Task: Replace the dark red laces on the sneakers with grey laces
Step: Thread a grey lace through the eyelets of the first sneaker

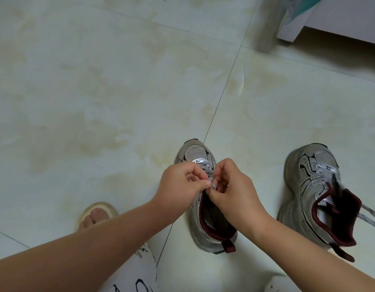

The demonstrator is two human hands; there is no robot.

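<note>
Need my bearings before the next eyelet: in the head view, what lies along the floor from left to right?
Sandalled foot → left hand → right hand, both pinching the grey lace on the near sneaker → second sneaker → its loose lace end.

Pale tiled floor point(119, 81) fills the view, mottled with yellowish stains, dark grout lines point(222, 98) crossing it. Top right, a white furniture piece point(338, 20) stands raised, casting shadow beneath.

A home interior: pale marbled floor tiles point(119, 81), a sandalled foot point(96, 216), worn sneakers point(205, 197) on the floor and the base of white furniture point(330, 20) close by.
</note>
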